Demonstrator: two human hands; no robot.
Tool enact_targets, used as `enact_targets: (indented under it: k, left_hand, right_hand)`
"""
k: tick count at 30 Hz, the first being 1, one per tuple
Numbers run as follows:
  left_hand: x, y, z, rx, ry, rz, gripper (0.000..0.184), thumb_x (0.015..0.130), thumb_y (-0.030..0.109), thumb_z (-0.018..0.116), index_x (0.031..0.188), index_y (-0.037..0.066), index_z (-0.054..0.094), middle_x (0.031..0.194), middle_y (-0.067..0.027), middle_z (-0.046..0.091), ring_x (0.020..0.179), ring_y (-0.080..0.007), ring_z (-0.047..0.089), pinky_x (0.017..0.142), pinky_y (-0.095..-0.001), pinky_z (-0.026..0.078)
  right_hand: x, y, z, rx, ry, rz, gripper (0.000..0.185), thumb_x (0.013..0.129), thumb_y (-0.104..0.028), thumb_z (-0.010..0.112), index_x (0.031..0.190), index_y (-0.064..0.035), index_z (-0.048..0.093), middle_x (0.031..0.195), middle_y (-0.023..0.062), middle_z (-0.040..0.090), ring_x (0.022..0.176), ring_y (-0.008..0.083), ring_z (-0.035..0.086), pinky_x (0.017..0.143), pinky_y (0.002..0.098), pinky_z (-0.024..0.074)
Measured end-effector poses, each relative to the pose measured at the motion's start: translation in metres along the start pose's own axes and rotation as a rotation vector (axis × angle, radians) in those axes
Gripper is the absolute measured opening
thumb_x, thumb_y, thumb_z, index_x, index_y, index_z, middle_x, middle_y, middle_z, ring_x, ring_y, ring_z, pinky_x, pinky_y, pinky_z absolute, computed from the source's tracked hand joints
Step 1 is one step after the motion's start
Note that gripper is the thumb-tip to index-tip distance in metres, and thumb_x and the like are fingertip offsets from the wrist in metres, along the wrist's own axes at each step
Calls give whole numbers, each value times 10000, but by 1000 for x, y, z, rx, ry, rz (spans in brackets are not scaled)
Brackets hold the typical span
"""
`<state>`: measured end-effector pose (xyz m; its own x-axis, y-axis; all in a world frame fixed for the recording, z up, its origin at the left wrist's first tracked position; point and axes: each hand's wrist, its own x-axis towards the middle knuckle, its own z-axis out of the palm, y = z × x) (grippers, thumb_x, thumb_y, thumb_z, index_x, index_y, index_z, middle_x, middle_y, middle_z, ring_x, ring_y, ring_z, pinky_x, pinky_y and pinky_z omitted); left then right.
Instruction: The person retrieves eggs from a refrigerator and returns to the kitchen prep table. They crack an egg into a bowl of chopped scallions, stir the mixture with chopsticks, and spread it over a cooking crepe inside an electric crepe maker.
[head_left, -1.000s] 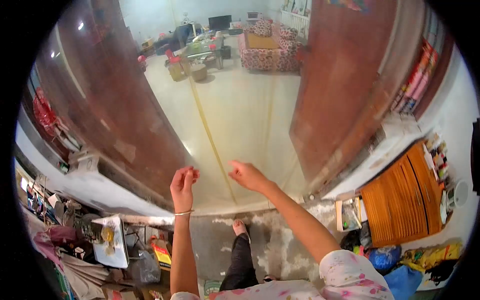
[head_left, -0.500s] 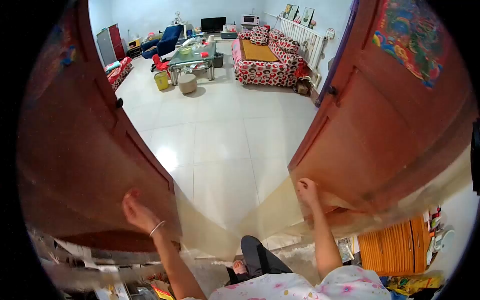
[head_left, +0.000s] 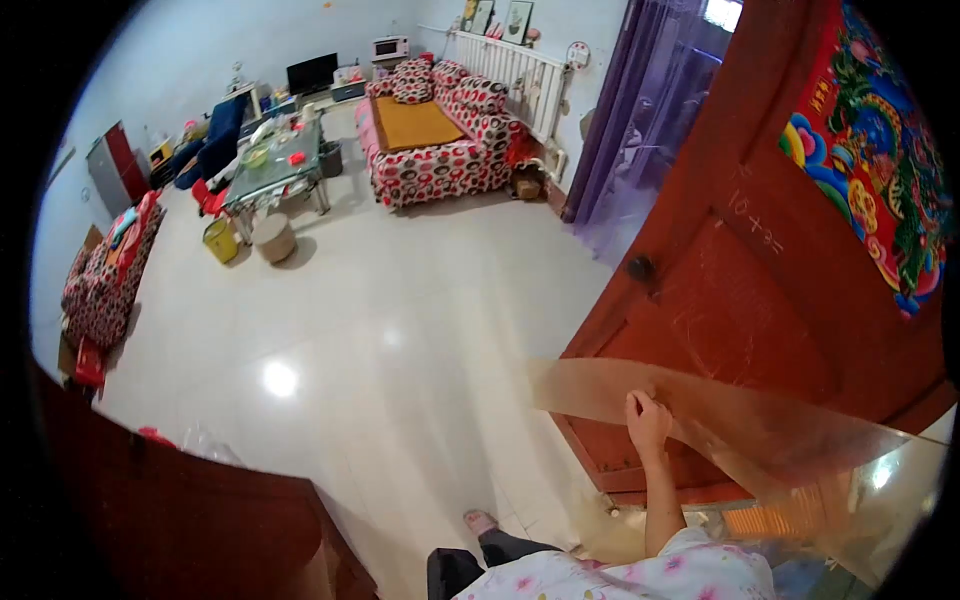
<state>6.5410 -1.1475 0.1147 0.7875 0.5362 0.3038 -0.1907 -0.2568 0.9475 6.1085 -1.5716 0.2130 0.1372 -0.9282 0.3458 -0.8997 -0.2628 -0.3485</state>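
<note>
My right hand is closed on the edge of a see-through plastic door curtain, which stretches away to the lower right. Behind it stands a reddish-brown wooden door with a round dark knob and a colourful poster. My left hand is out of view. At the lower left is the other brown door panel. One of my feet rests on the pale tiled floor at the doorway.
Past the doorway is a patterned sofa. A glass table, a round stool and a yellow bin stand farther left. A purple curtain hangs beside the right door. Another patterned seat is at far left.
My left hand has left the view. The view has moved forward and turned right, so the furniture sits farther left. My right hand still holds the plastic curtain, now drawn out to the right.
</note>
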Motion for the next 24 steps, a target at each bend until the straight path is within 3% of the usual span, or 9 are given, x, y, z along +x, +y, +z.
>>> enact_targets:
  k: [6,7,8,11,14,16,19,22,24]
  left_hand:
    - [-233,-192,183,-76,-796,-488,304,874,270,422,978,8,536,987,-116,575,791,-186,552,735,-262,438]
    - [-256,-219,200,-68,-846,-524,302,872,272,429,983,11,533,992,-115,574,790,-183,552,734,-257,436]
    - [-266,-241,214,-42,-887,-545,301,870,274,435,988,14,530,996,-114,573,788,-180,551,732,-252,434]
    - [-230,-265,252,121,-1009,-524,287,856,251,469,1004,8,512,1005,-112,570,810,-179,545,744,-250,427]
    - [-153,-257,317,136,-1025,-612,282,858,233,476,1032,12,499,1001,-105,566,825,-194,549,733,-265,440]
    - [-49,-229,363,-11,-968,-692,281,866,228,471,1054,21,493,995,-97,562,828,-207,556,714,-278,456]
    - [69,-94,440,-400,-1056,-671,282,879,221,463,1088,33,484,986,-86,557,832,-228,567,687,-298,480]
    - [33,64,517,-198,-1294,-572,230,857,166,522,1040,29,494,929,-60,548,809,-209,569,630,-277,473]
    - [30,1,586,-40,-1514,-208,173,830,86,530,988,19,508,858,-38,539,717,-149,547,625,-252,454]
  right_hand:
    - [32,-17,76,324,-60,276,195,822,-196,503,840,-24,593,707,161,603,666,302,588,605,375,442]
    - [33,-23,94,322,-89,308,175,828,-155,493,810,-10,589,676,112,606,611,215,576,572,324,439]
    - [31,-29,114,318,-118,344,164,833,-114,483,780,4,584,644,63,610,555,128,564,540,273,437]
    - [20,-44,158,278,-223,424,117,810,-56,492,755,-3,580,625,54,589,551,126,556,529,271,443]
    - [-3,-28,211,153,-305,389,94,789,-20,512,743,-13,593,595,74,580,526,139,563,492,272,450]
    - [-26,-21,239,480,-515,641,98,788,-55,537,745,2,603,598,105,591,486,161,565,442,277,452]
    - [-35,-48,259,514,-698,854,146,788,-108,565,744,25,606,604,130,600,452,181,563,398,283,454]
    - [-13,-97,263,483,-822,1137,196,795,-148,572,740,37,602,628,129,616,479,181,582,408,286,467]
    - [1,-109,296,413,-1035,1237,218,805,-155,554,737,47,599,647,129,626,491,176,591,415,281,472]
